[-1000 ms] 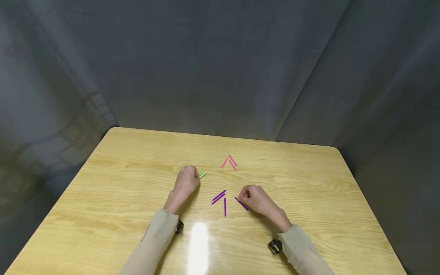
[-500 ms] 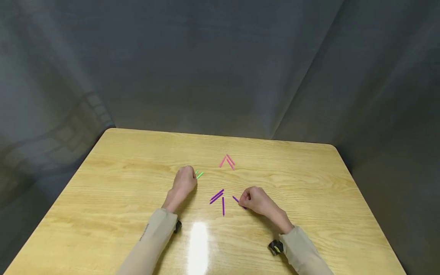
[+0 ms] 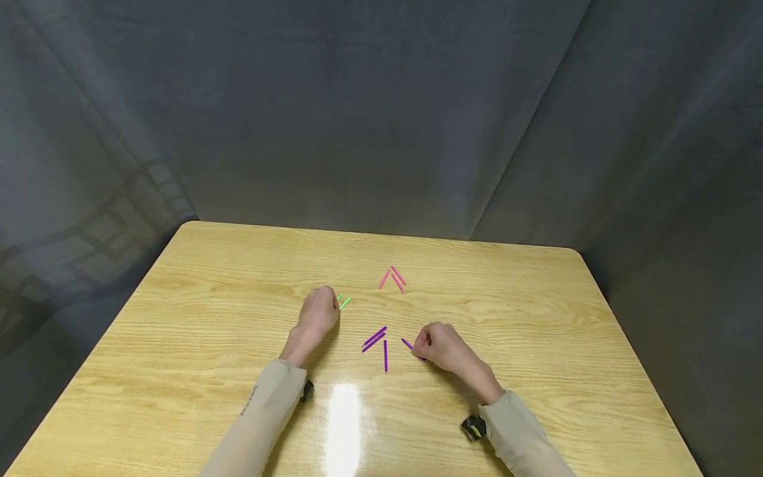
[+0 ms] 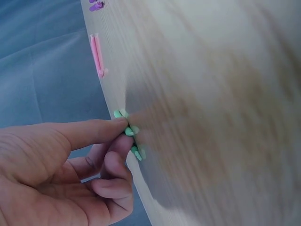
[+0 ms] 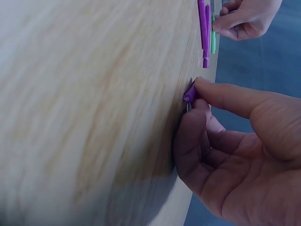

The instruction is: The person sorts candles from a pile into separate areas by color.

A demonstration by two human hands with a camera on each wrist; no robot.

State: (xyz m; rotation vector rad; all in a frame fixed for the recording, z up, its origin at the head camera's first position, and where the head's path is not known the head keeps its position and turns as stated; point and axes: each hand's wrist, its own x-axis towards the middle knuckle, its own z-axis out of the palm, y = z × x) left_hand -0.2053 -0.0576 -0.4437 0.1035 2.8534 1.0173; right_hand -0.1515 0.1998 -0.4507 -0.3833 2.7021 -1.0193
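My left hand rests low over the table, its thumb and index finger pinching a green stick. More green sticks lie close by on either side of those fingertips, such as the far green stick. With thumb and index finger, my right hand pinches a purple stick, which slants on the table. Its upper end shows beyond the fingertips in the head view, while its middle is covered. Left of it lie two parallel purple sticks and a single purple stick pointing toward me.
Beyond the hands, three pink sticks form a peaked shape on the wooden table. Dark grey curtains hang behind and beside the table. A bright reflection marks the near middle of the tabletop.
My right fingertips have moved from beside the slanted purple stick onto its middle. The left hand stays at the green sticks. The head view has shifted slightly.
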